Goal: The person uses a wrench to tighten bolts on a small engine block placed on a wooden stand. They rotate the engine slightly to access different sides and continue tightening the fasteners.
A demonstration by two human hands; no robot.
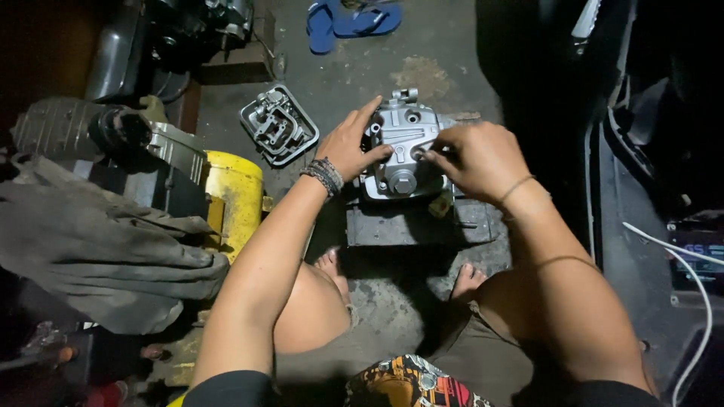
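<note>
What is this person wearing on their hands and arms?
Both hands are bare, no gloves. The left hand has a stack of dark beaded and braided bracelets at the wrist. The right hand has a thin cord band at the wrist and another thin cord further up the forearm. Dark short sleeves show near the shoulders.

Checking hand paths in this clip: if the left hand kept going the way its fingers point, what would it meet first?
The left hand already rests on the grey engine part, fingers pointing up and right across it. Going on, it would probably slide over that part toward the right hand; depth is hard to judge.
</note>
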